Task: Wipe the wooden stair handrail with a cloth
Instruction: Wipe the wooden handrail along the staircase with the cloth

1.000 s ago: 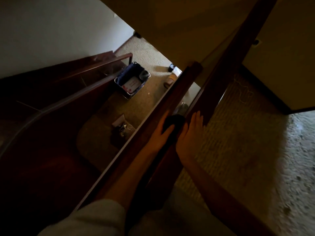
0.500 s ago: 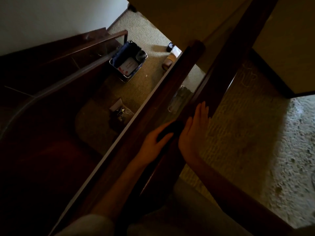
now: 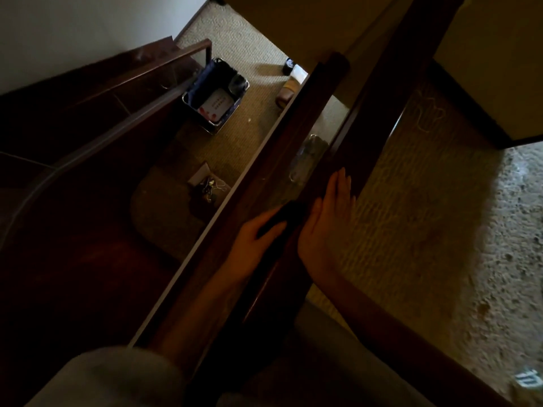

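The dark, glossy wooden handrail (image 3: 291, 136) runs straight from lower left to upper right, ending in a squared tip. The right hand (image 3: 326, 221) lies flat, fingers straight, on the neighbouring rail (image 3: 382, 98). The left hand (image 3: 252, 239) grips a dark cloth (image 3: 279, 218) against the handrail's right edge.
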The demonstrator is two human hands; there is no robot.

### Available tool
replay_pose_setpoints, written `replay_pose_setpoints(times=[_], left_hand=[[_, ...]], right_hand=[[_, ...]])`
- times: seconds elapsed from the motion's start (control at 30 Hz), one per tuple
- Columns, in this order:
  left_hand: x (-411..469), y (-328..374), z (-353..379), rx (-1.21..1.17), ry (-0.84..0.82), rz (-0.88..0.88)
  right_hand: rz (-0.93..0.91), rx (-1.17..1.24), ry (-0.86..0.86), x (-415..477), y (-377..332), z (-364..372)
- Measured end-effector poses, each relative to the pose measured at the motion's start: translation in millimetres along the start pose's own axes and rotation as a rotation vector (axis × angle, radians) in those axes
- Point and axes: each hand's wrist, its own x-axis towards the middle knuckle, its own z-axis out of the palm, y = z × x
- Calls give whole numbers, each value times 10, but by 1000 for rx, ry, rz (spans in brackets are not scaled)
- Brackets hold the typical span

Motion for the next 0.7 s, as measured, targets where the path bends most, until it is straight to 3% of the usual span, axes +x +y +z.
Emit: replay_pose_setpoints(times=[0.13, 0.23, 0.33, 0.47, 0.7], left_hand=[[-357, -160, -151, 151, 76, -55], [74, -69, -33, 449, 237, 42], [668, 61, 123, 646, 288, 86], [641, 92, 225, 631, 367, 90], [-173, -236, -63, 592, 288, -38]], right_hand=[[-18, 27, 38, 6, 10, 35], [-27, -22, 23, 9, 46, 37], [-33, -68, 11, 11, 50, 49], [-39, -66, 17, -2, 53, 50], [-39, -42, 75, -26, 40, 94]])
